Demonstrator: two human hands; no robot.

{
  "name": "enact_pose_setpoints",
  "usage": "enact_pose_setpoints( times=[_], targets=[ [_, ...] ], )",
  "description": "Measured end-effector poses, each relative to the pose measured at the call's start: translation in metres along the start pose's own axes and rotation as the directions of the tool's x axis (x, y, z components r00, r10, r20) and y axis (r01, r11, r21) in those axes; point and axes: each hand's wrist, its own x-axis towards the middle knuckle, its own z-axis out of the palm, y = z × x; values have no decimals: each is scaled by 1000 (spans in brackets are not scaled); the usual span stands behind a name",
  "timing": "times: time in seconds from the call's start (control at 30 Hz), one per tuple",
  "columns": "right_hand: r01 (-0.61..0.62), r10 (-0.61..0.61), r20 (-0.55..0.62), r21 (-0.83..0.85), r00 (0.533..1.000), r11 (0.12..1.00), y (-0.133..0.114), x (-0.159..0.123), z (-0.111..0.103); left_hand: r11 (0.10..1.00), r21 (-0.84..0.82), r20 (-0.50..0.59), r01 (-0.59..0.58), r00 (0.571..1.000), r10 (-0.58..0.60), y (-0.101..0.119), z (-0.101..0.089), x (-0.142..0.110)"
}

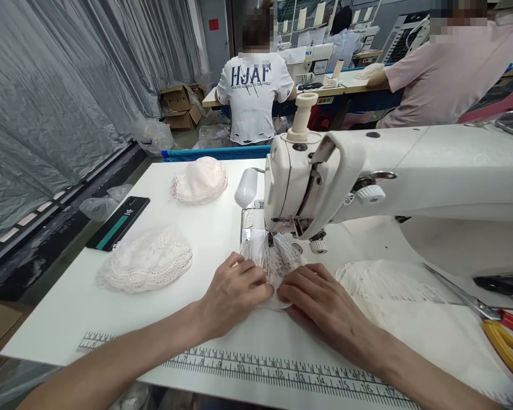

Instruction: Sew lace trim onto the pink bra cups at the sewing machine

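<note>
A white lace piece [277, 263] lies under the needle of a white sewing machine [308, 171]. My left hand [239, 290] grips its near left edge with fingers curled in. From the right, my right hand [314, 296] pinches the same lace, its fingers bent close to the left fingertips. Both hands stay just in front of the presser foot [271, 239], and the lace looks gathered between them. Part of the cloth is hidden under the fingers.
Two lace piles, one pinkish [200, 179] and one white [147, 259], lie left beside a dark phone-like object [118, 223]. White fabric [410, 319] and scissors [491, 316] lie right. A ruler strip [277, 370] runs along the front edge. Other people sit ahead at machines.
</note>
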Motion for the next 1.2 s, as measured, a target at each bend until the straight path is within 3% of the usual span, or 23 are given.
enact_pose_setpoints(
  times=[0.27, 0.7, 0.97, 1.2],
  targets=[
    [3, -11, 140, 57, 990, 998, 3, -4, -13, 998, -23, -3, -64, 998, 64, 4, -11, -1],
    [183, -191, 95, 87, 977, 979, 9, -10, -5, 994, -18, 2, -108, 994, 108, 6, -9, -4],
    [174, -181, 80, 84, 980, 981, 8, -9, -3, 995, -49, -7, -88, 996, 88, 7, -11, -3],
    [160, -170, 91, 101, 981, 982, 8, -6, -6, 996, -71, 55, -54, 997, 58, 10, -10, -4]
  ],
)
